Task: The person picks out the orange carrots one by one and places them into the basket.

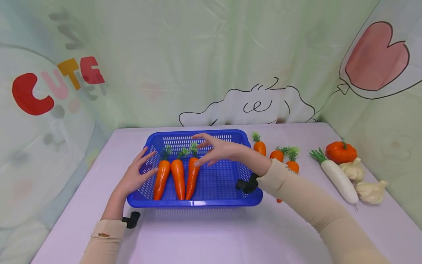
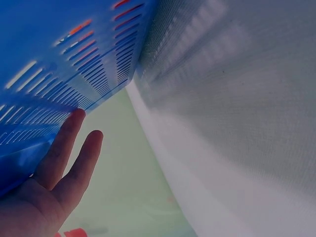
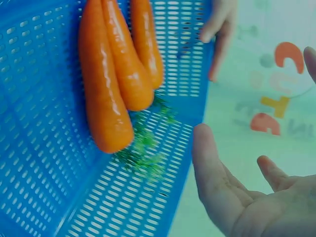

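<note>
Beige sleeves point(image 1: 319, 212) enter from the bottom; the left hand point(image 1: 134, 175) is spread at the left side of a blue perforated plastic basket point(image 1: 217, 183), the right hand point(image 1: 220, 148) hangs splayed above, neither holding anything. Placing seems underway; next likely calls for lifting clear. Three glossy tapered orange carrots point(image 1: 178, 179), green-topped, lie inside, centre-left of the frame.

Six carrots point(image 1: 178, 179), two garlics point(image 1: 370, 193); one each: basket point(image 1: 224, 202), pumpkin point(image 1: 339, 154), radish point(image 1: 339, 181).
</note>
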Tool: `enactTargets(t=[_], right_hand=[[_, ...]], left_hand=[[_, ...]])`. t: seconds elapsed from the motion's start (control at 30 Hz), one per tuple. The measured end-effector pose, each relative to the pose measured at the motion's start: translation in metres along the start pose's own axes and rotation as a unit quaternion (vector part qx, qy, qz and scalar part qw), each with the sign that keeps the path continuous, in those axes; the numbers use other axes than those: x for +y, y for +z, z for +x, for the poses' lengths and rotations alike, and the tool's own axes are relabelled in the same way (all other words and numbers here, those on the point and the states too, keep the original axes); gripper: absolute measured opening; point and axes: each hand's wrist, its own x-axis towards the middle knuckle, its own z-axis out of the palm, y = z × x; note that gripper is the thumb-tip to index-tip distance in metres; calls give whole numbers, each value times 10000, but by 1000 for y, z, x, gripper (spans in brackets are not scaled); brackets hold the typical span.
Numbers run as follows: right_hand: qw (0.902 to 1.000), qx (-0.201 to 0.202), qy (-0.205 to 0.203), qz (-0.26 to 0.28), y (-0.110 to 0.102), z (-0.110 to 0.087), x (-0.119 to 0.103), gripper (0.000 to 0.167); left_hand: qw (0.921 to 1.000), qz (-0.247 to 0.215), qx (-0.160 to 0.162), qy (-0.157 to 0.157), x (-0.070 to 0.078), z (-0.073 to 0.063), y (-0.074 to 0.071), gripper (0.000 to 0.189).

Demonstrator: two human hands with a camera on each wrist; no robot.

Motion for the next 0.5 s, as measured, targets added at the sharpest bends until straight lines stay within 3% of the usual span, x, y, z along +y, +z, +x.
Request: enactTargets(t=[0.27,0.5], right_hand=[[9991,142,-276,-283,-13,-28,-5,79],[9946,526,-449,-769,-24,-57,-10,76]], left_hand=[[10000,9,12,8,-1,1,0,62],[10000,32,22,-43,-1,1,1,62]])
